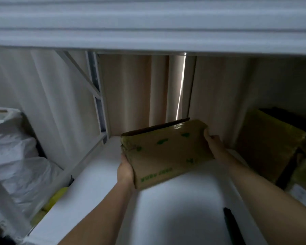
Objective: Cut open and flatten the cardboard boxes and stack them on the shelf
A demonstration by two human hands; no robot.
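We hold the taped cardboard box (168, 152) above the white shelf (175, 206), left hand (125, 171) gripping its near-left corner, right hand (213, 144) curled on the far-right edge. Let's keep it level, fingers clear underneath.

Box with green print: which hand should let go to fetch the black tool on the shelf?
Right, probably. The black tool lies on the white shelf beside the right forearm. The right hand grips the box at its far right edge; the left hand, across on the near left, could keep holding it.
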